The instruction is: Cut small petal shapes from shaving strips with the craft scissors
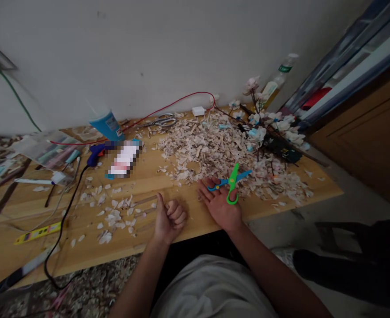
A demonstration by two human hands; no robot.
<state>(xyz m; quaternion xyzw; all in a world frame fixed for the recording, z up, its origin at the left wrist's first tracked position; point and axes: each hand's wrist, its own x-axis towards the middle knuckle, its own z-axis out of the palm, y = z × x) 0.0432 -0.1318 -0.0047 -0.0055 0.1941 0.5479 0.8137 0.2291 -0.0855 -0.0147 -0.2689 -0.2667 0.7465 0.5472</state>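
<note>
Fingers [177,215] clench on the left hand [168,221], thumb raised, and stretch out unclenched on the upturned right hand [224,210] — all above a wooden table [192,203] strewn with pale petals [195,148] — with green-and-blue scissors [232,180], blades apart, lying across the right hand.

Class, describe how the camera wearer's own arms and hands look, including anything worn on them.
The left hand and right hand are ungloved, with no ring or watch showing. The left forearm and right forearm are bare, no sleeve in view. Between them shows a creased grey top.
</note>
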